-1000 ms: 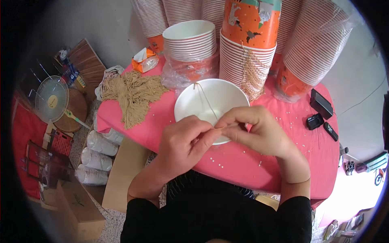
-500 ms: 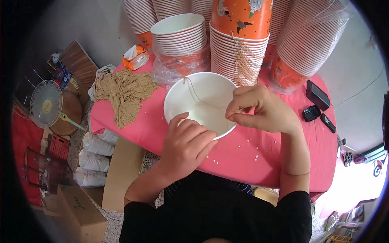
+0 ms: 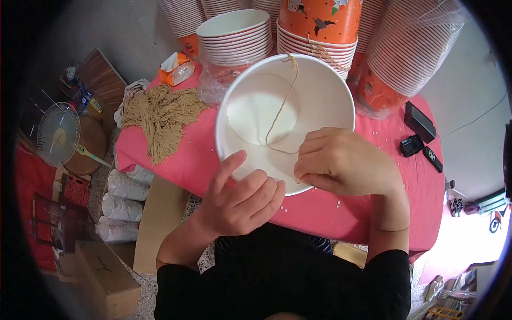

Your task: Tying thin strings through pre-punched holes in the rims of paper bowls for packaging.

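A large white-lined paper bucket is tilted with its mouth toward me over the pink-covered table. A thin tan cord is fixed at its far rim and hangs in a loop across the inside to my right hand. My right hand is closed in a pinch at the near right rim, on the cord's end; the fingertips partly hide it. My left hand has its fingers curled at the near left rim, steadying the bucket. A bundle of similar tan cords lies on the table at the left.
Behind stand stacked white buckets, an orange bucket stack and a plastic-wrapped stack. A tissue pack sits back left; a black box and remote lie right. White dots are scattered on the pink cloth.
The bucket has tipped up so its mouth faces me more fully and its far rim is higher. My right hand has turned over and lowered slightly; my left hand stays at the rim.
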A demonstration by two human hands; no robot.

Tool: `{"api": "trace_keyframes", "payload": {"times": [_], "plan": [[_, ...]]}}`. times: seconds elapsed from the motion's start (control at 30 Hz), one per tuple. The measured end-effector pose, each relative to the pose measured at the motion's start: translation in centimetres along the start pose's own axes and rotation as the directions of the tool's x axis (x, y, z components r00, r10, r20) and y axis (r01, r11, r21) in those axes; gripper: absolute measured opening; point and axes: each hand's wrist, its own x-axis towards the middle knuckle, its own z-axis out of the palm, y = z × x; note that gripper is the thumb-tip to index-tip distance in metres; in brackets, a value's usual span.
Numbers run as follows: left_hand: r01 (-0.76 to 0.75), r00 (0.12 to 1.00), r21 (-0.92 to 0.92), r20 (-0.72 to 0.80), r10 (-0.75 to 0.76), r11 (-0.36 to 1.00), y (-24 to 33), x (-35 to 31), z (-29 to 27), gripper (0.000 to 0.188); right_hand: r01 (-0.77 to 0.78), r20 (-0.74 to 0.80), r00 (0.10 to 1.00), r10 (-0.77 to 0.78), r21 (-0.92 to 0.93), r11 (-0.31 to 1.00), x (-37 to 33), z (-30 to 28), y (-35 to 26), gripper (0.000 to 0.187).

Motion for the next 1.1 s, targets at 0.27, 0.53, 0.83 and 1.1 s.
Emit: {"api": "trace_keyframes", "payload": {"times": [0.27, 0.53, 0.83, 1.1], "plan": [[-0.024, 1.000, 0.015, -0.001, 0.024, 1.000, 0.0, 0.2, -0.4, 0.007, -0.008, 0.008, 1.000, 0.008, -0.006, 1.000, -0.2, -0.1, -0.3, 0.009], [-0.024, 1.000, 0.024, 0.014, 0.024, 0.999, -0.1, 0.0, -0.7, 0.011, 0.027, 0.009, 1.000, -0.026, -0.016, 1.000, -0.1, 0.1, -0.3, 0.011], [0.117, 0.993, -0.179, -0.004, -0.120, 0.977, -2.7, 0.3, 1.3, 0.015, 0.009, 0.056, 0.998, -0.021, 0.219, 0.976, -0.2, 0.1, 1.5, 0.013], [0.339, 0.927, -0.225, -0.088, -0.366, 0.913, -2.7, 0.1, 3.0, 0.034, -0.146, 0.120, 0.986, 0.117, 0.267, 0.953, 0.7, 0.1, 1.7, 0.018]]}}
